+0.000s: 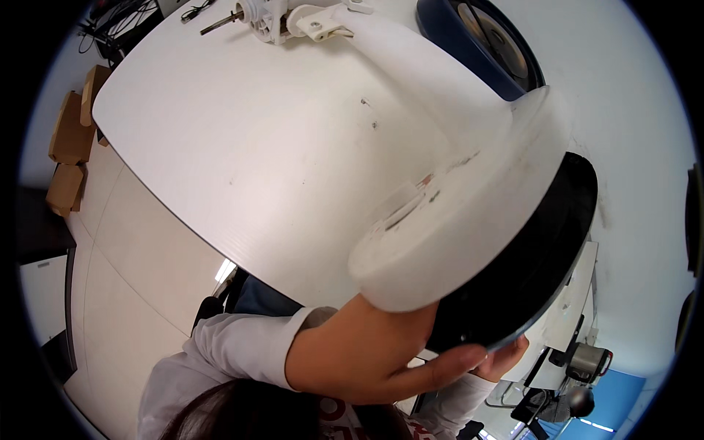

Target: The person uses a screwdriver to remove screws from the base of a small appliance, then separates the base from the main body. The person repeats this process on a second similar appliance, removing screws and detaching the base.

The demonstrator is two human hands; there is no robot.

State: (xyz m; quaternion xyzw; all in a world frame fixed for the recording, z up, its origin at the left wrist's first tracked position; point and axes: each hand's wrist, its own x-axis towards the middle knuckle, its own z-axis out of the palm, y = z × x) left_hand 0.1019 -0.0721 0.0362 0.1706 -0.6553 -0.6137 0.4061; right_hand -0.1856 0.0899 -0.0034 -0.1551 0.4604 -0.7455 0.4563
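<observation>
Two hands grip the white round base (pixel 447 220), held above the counter (pixel 242 147). Left hand (pixel 367 352) fingers clamp its near rim; right hand (pixel 506 356), apparently clamped too, sits beneath its black underside (pixel 535 271).

Only 1 view: the head camera looks steeply down, very close to a round white plastic base with a black underside (pixel 469 227) filling 3 o'clock (the white table (pixel 242 147) spreads toward 11 o'clock).
</observation>
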